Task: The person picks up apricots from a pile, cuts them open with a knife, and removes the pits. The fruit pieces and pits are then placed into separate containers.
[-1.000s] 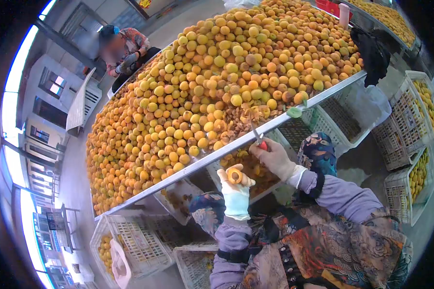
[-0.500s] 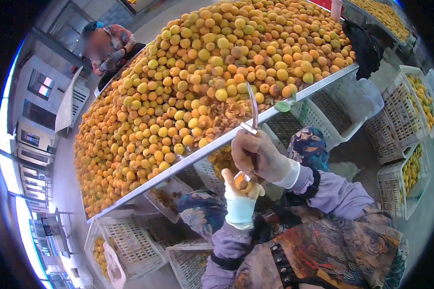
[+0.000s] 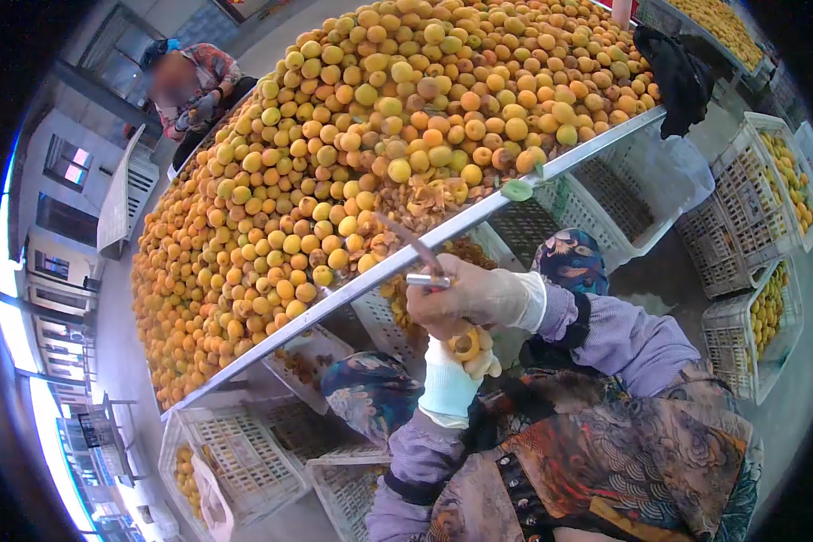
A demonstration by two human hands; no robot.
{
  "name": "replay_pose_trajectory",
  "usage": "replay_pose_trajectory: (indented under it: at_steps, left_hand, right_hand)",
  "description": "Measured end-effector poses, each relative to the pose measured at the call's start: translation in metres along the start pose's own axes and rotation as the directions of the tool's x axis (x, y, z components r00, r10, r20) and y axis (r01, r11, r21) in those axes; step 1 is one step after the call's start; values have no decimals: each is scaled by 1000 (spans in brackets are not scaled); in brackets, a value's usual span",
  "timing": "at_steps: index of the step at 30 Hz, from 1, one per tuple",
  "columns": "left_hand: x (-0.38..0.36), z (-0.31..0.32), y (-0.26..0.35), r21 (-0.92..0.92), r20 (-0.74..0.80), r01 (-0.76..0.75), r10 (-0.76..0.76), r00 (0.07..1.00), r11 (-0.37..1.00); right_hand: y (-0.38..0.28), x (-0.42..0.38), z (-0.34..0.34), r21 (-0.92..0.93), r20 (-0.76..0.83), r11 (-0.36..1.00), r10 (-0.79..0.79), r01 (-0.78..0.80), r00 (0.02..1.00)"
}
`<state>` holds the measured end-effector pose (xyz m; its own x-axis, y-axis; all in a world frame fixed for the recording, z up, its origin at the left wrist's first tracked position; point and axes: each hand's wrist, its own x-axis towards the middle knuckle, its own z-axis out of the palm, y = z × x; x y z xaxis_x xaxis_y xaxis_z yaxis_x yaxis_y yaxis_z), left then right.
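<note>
Gloved, my left hand (image 3: 461, 370) is closed around a yellow-orange fruit (image 3: 466, 344) below the table's metal edge (image 3: 406, 256). Just above it, my right hand (image 3: 465, 294) grips a knife (image 3: 414, 239) with a curved blade, which points up and to the left over the edge. My right fingers touch or nearly touch the fruit and cover part of it. A large heap of yellow-orange fruit (image 3: 334, 163) lies on the table, with torn peels (image 3: 434, 197) near the edge in front of my hands.
Plastic crates stand under the table, at the lower left (image 3: 244, 452) and at the right (image 3: 723, 235). A green leaf (image 3: 517, 191) lies on the edge. Black cloth (image 3: 673, 81) hangs at the far corner. Another person (image 3: 199, 86) sits across the heap.
The knife has swung from nearly upright to a leftward slant as my right hand turned and moved slightly left. My left hand has turned around the fruit. The view has shifted slightly.
</note>
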<state>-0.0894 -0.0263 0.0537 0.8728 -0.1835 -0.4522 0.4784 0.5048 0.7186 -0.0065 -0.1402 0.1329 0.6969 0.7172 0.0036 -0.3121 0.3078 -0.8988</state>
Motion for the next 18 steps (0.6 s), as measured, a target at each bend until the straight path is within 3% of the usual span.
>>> replay_pose_trajectory:
  at_steps: [1,3,4,5,6,7,8,11,15,17,18]
  left_hand:
    - [1,-3,-2,-22,20,47,-47,999,999]
    - [2,-7,-2,-43,35,101,-99,994,994]
    - [3,-7,2,-101,149,161,-145,978,982]
    - [4,-7,5,-153,263,226,-181,948,962]
    - [4,-1,4,-117,151,204,-185,971,972]
    - [6,0,3,-116,152,200,-182,972,973]
    - [6,1,2,-128,109,225,-212,971,966]
    - [6,9,6,-142,48,264,-260,965,954]
    - [11,7,6,-155,152,256,-233,961,954]
    - [12,3,3,-164,204,265,-231,952,950]
    - [13,2,1,-178,180,269,-237,955,947]
  right_hand:
    - [5,1,-5,3,0,1000,1,-1,1000]
    - [30,7,-24,312,125,942,-171,125,977]
    - [44,11,-30,542,101,833,-196,111,975]
    - [55,11,-38,544,99,832,-194,110,976]
    - [56,11,-41,684,103,727,-180,62,978]
    - [56,12,-44,799,111,601,-168,12,979]
    - [58,10,-44,754,53,655,-131,47,990]
    - [55,7,-45,800,39,597,-155,62,987]
    - [63,11,-53,865,51,501,-153,33,987]
    - [70,8,-49,936,6,349,-136,42,991]
    - [69,7,-46,901,11,432,-122,43,993]
